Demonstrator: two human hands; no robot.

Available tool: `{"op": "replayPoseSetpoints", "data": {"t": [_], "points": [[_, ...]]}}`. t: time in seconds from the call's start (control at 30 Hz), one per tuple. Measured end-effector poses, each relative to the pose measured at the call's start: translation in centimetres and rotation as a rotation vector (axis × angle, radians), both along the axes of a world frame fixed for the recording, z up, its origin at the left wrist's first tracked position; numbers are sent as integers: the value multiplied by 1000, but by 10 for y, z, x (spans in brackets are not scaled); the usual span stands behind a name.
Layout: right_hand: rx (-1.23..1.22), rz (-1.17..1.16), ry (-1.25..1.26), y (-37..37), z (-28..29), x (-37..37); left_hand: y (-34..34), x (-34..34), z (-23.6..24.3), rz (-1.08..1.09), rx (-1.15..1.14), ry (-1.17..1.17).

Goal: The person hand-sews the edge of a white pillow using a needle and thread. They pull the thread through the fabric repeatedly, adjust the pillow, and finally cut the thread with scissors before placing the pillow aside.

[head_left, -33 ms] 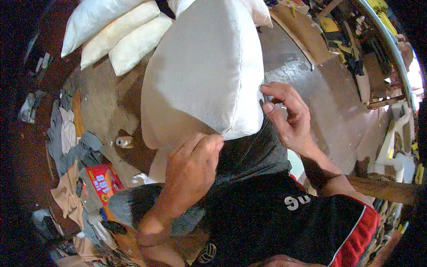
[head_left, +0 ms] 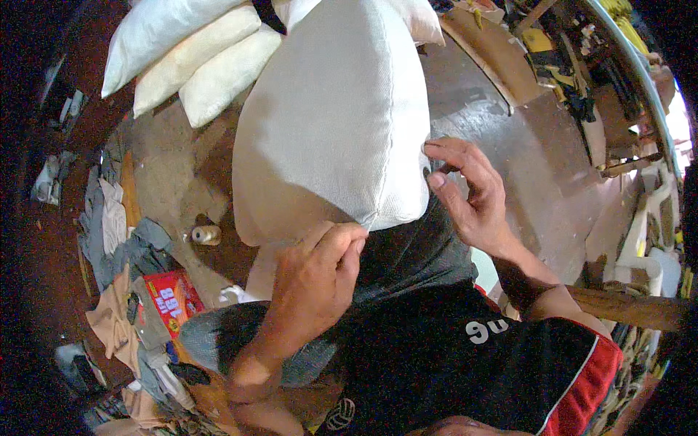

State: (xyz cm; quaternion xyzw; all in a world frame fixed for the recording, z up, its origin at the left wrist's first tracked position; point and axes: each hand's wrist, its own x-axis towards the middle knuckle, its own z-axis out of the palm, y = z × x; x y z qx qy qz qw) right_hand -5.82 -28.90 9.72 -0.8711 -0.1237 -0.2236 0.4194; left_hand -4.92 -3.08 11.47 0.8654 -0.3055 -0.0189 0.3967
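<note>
Left fingers [head_left: 347, 237] are pinched together at the near corner of the white cushion [head_left: 320, 123] above the lap [head_left: 414, 265], hold unclear; right fingers [head_left: 456, 154] are parted at its edge; little is shifted, so its placement is kept.

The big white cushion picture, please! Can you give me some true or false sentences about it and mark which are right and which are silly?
1. The left hand has its fingertips at the near end of the white cushion. True.
2. The right hand is at the cushion's left edge. False: it is at the right edge.
3. Some pale pillows lie at the upper left of the view. True.
4. The cream spool sits on top of the white cushion. False: it is off to the left, apart from the cushion.
5. A red package is on the left side of the view. True.
6. The person's shirt is all green. False: it is mostly black, with red on it.
</note>
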Motion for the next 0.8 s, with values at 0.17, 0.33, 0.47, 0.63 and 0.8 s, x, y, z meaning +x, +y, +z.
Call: {"op": "replayPoseSetpoints", "data": {"t": [0.17,0.33,0.47,0.63,0.8], "points": [[-209,222,-122,9,7,-4,2,1,6,-117,-151,253],[-360,268,-191,13,-25,-1,-2,-3,-1,-154,-276,366],[-330,235,-188,15,-34,-5,-7,-5,5,-183,-160,258],[-154,170,-94,4,-11,-26,-11,-23,15,-113,57,4],[288,466,545,18,-2,-43,-13,-41,17,-252,65,86]]}}
